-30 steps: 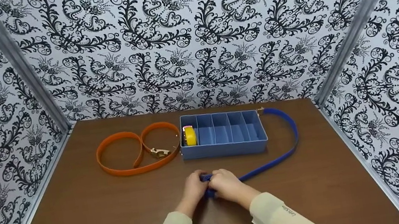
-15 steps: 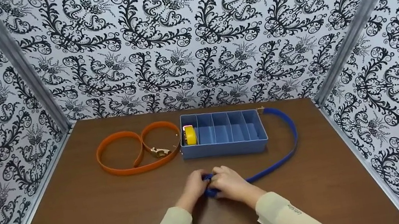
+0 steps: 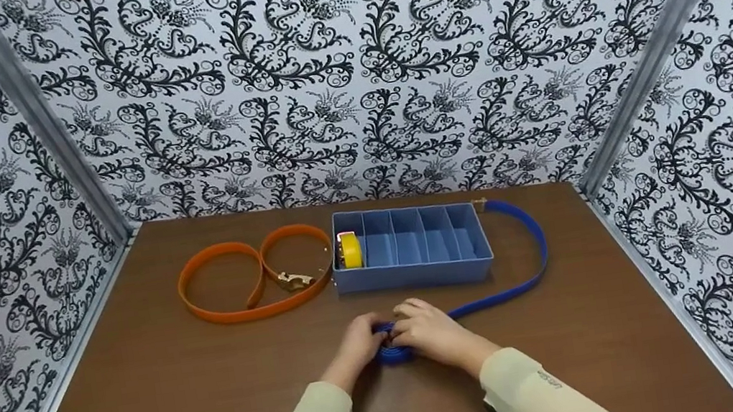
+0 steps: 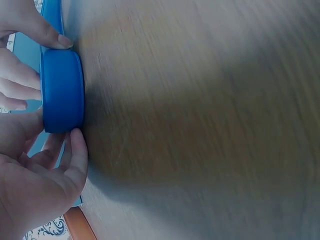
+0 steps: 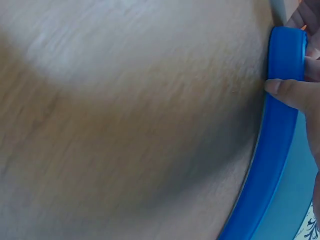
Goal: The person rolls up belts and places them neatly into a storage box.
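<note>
A blue belt (image 3: 395, 355) is wound into a tight coil standing on edge on the table in front of me. From it a loose tail (image 3: 496, 298) runs right and curves back to a gold metal end (image 3: 479, 204) beside the box. My left hand (image 3: 358, 342) holds the coil's left side, fingers curled around it. On the other side my right hand (image 3: 434, 335) pinches the coil, its thumb (image 5: 280, 86) lying on the outer band in the right wrist view. The left wrist view shows the coil's smooth outer face (image 4: 64, 91) between both hands.
Behind the hands stands a grey-blue divided box (image 3: 413, 276). Its leftmost compartment holds a yellow coiled belt (image 3: 351, 250). An orange belt (image 3: 238, 316) with a gold buckle (image 3: 295, 280) lies in loops left of the box. Patterned walls enclose the brown table (image 3: 220, 395).
The right hand has shifted slightly right and its fingers have lifted and spread over the coil. More of the coil shows below the hands. The belt's tail has swung a little farther back.
</note>
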`<state>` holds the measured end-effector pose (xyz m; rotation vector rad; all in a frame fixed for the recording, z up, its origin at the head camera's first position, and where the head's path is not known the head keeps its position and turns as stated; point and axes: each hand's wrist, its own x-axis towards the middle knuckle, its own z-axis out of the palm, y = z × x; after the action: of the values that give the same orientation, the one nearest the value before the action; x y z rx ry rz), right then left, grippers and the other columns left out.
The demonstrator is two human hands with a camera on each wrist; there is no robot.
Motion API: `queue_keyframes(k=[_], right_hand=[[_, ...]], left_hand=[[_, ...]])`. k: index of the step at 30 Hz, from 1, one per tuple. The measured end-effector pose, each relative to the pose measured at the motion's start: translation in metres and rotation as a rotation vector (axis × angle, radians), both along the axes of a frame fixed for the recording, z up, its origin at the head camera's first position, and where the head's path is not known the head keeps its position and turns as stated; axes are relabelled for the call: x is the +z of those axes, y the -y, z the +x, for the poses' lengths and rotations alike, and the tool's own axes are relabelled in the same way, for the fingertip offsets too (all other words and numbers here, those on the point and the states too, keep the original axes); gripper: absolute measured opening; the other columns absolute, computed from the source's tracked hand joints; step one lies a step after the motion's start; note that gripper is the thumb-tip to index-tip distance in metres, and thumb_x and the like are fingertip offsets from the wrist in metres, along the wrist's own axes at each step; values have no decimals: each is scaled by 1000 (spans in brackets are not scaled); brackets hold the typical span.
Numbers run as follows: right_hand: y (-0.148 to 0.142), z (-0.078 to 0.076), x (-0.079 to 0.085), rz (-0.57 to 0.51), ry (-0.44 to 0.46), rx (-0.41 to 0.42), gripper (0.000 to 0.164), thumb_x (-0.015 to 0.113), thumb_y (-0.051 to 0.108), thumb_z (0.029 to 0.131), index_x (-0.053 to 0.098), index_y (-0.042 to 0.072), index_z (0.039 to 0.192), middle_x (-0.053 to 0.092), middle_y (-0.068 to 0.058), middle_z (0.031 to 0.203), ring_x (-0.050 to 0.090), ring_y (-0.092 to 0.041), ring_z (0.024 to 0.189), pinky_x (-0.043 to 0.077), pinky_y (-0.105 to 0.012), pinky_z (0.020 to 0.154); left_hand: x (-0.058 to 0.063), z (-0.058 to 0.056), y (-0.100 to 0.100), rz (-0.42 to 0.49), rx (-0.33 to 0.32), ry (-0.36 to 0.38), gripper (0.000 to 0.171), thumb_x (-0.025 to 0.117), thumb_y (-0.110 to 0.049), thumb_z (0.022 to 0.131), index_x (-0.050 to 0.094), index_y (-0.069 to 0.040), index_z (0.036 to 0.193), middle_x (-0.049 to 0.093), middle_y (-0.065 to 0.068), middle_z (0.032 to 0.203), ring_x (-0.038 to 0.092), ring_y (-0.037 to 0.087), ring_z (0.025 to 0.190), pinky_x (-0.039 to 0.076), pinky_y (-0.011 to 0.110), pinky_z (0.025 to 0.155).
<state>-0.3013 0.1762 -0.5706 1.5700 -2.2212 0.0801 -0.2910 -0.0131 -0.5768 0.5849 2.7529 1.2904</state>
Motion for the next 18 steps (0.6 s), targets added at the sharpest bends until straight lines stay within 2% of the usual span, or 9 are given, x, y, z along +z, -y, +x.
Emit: queue_keyframes(k=[6,10,14,18], right_hand=[[0,0,1,-2,-45,22,16,73,7,81,79,20,88,70,7,83,59,-24,97,42,-40,92],[5,2,5,4,-71,3,16,77,9,73,79,22,82,66,9,71,54,-19,82,43,-36,83],[12,7,8,15,-35,-51,13,84,15,68,77,22,77,64,8,67,47,-17,73,41,-33,74],[16,12,10,75,19,-156,14,86,21,67,76,22,77,66,9,71,50,-15,72,42,-29,70]], left_hand=[[-1,0,-2,31,-10,0,13,64,6,86,68,5,99,68,16,97,63,32,93,50,43,83],[-2,-1,-3,56,-17,15,13,64,5,87,70,4,99,69,14,98,63,32,94,50,42,83],[-4,-2,-2,87,-12,26,14,64,3,88,72,3,100,70,15,100,64,33,97,50,43,85],[-4,-3,0,146,-4,47,18,63,4,88,71,6,105,69,18,104,62,36,102,49,45,88]])
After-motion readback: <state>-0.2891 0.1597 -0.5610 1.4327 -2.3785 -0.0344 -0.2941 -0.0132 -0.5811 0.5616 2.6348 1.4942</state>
